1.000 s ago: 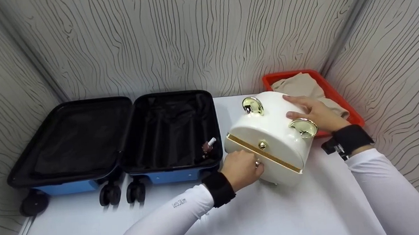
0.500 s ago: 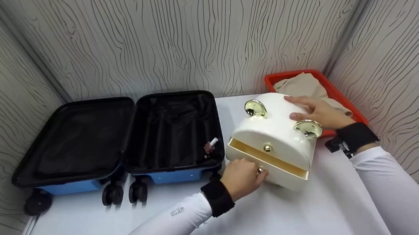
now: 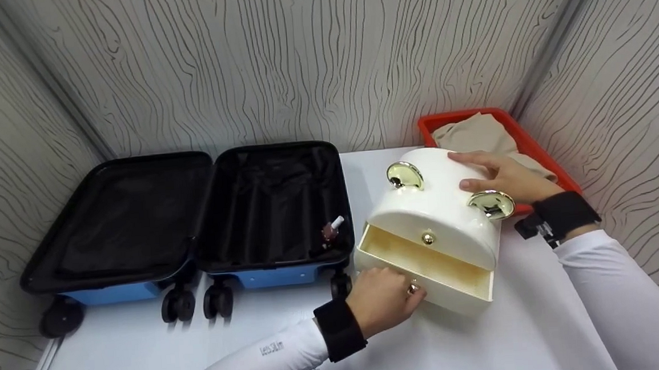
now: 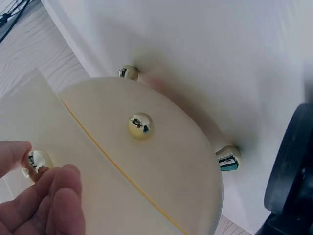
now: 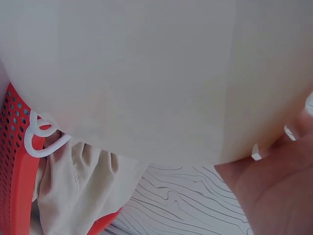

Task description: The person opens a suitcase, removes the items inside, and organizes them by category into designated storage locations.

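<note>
A white rounded storage box (image 3: 441, 181) with gold ears (image 3: 404, 176) stands tilted back on the white table. Its middle drawer (image 3: 456, 298) is pulled out, and a pale yellow interior shows. In the left wrist view, thumb and fingers of my left hand (image 3: 383, 297) pinch that drawer's gold knob (image 4: 41, 157). A second gold knob (image 3: 428, 238) is on the front above the drawer, and a third knob (image 4: 141, 126) is below it. My right hand (image 3: 503, 179) rests on the top of the box behind the ears, its fingers extended.
To the left lies an opened blue suitcase (image 3: 281, 276) with black lining. A small bottle (image 3: 330, 231) with a white cap is inside its right half. Behind the box stands a red basket (image 3: 536, 150) holding beige cloth (image 3: 475, 133). Patterned walls (image 3: 299, 66) enclose the table.
My left hand has drawn the middle drawer out toward me, widening its gap from a narrow slit. The right hand stays on the box, which has shifted slightly right and down in view.
</note>
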`<action>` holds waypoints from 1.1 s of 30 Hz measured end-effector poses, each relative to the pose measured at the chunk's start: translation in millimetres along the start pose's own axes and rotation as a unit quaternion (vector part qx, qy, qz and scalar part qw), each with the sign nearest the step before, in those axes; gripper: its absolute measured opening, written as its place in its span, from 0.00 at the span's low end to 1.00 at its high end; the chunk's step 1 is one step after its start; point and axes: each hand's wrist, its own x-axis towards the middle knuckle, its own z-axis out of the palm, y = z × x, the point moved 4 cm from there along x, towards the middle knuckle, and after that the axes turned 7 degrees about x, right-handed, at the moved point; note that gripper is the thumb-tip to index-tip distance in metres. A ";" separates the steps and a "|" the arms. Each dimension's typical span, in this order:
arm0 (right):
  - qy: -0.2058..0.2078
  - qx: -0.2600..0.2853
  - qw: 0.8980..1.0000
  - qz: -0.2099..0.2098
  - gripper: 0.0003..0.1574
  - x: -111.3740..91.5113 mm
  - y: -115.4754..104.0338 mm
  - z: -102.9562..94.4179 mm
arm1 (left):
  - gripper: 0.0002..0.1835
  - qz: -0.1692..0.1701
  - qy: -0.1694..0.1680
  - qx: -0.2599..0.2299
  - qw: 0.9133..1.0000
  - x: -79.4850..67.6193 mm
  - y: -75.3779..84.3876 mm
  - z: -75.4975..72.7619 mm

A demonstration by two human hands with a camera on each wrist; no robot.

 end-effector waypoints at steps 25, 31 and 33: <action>0.008 0.032 0.999 0.017 0.46 -8.7 3.9 1.1 | 0.26 -0.044 -0.024 -0.146 0.988 72.8 -122.4 -75.8; 0.013 0.036 0.999 0.022 0.50 -7.4 3.6 4.7 | 0.10 -0.086 -0.181 -0.114 0.973 89.8 -179.4 -25.1; 0.016 0.032 0.999 0.019 0.51 -6.3 2.6 5.4 | 0.07 -0.087 -0.210 -0.104 0.968 87.6 -198.3 12.5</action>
